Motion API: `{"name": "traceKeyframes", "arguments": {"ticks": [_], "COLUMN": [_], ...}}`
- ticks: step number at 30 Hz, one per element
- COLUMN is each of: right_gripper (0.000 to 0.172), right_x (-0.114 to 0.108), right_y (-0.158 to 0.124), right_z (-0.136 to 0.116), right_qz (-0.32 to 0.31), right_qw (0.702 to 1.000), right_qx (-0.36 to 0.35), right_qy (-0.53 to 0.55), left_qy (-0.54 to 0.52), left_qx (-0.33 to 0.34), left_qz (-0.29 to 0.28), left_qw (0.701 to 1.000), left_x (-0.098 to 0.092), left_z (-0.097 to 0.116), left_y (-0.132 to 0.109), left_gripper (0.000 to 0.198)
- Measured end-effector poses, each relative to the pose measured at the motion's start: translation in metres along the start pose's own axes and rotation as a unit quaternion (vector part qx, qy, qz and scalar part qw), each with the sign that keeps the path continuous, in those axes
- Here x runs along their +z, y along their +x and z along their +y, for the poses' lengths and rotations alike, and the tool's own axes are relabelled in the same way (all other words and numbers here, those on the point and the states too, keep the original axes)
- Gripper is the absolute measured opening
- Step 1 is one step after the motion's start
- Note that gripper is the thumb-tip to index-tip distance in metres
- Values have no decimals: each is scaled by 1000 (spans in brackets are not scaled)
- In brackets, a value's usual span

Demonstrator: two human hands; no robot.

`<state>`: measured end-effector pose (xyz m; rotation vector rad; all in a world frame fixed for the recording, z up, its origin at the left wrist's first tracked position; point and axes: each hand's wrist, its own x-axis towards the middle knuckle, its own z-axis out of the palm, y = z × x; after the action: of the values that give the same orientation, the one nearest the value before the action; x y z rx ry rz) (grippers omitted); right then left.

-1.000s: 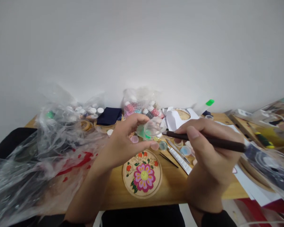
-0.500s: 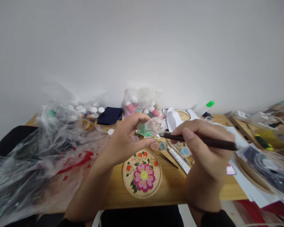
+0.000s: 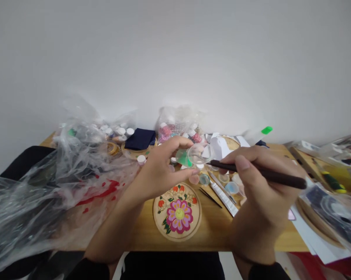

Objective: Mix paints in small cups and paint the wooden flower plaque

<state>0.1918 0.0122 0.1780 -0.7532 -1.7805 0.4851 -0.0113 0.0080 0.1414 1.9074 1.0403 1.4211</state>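
Between the thumb and fingers of my left hand (image 3: 166, 167) is a small clear plastic cup (image 3: 199, 153), tilted with its mouth to the right and green paint inside. My right hand (image 3: 260, 186) grips a dark-handled paintbrush (image 3: 269, 175); its tip end is at the cup's mouth, and the bristles are hard to make out. Below both hands a round wooden disc (image 3: 178, 212) lies flat on the table, painted with a pink flower, orange blossoms and green leaves.
Thin brushes (image 3: 210, 197), a white paint tube (image 3: 223, 198) and several small paint cups (image 3: 232, 188) lie right of the disc. Crumpled clear plastic (image 3: 76, 171) covers the left side. Bagged bottles (image 3: 178, 126) stand by the wall. White papers (image 3: 315, 233) lie at right.
My right hand has shifted slightly right, drawing the brush a little outward at the cup's mouth. My left hand still holds the cup. The view has shifted slightly.
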Motion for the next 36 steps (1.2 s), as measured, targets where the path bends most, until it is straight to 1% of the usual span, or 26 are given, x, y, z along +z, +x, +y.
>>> {"name": "traceKeyframes", "arguments": {"ticks": [5, 9, 13, 19, 22, 26, 28, 32, 36], "right_gripper": [18, 16, 17, 16, 15, 18, 17, 15, 18], "right_x": [1, -1, -1, 0, -1, -1, -2, -2, -2], "right_y": [-1, 1, 2, 1, 0, 0, 0, 0, -1], "right_z": [-1, -2, -3, -4, -4, -4, -5, -10, -14], "right_qz": [6, -6, -20, -6, -17, 21, 23, -7, 9], "right_qw": [1000, 1000, 1000, 1000, 1000, 1000, 999, 999, 998], "right_qx": [-2, 10, 12, 3, -2, 0, -2, -14, -17], "right_qy": [2, 19, 15, 16, 5, -20, -32, -39, -57], "left_qy": [-3, -7, -18, -41, -77, -122, -126, -126, -125], "left_qx": [-7, -8, -6, -19, -34, -44, -47, -60, -68], "left_qz": [-6, -5, -4, -2, -7, 4, 12, 5, 2], "left_qw": [1000, 1000, 1000, 999, 996, 992, 991, 990, 990], "left_x": [0, 0, -1, 0, 1, 2, 2, 0, -1], "left_z": [1, 1, 1, 1, 3, 7, 8, 9, 10], "left_y": [0, 0, 0, 0, 1, 4, 4, 4, 3], "left_gripper": [37, 37, 36, 36, 35, 36, 35, 34, 34]}}
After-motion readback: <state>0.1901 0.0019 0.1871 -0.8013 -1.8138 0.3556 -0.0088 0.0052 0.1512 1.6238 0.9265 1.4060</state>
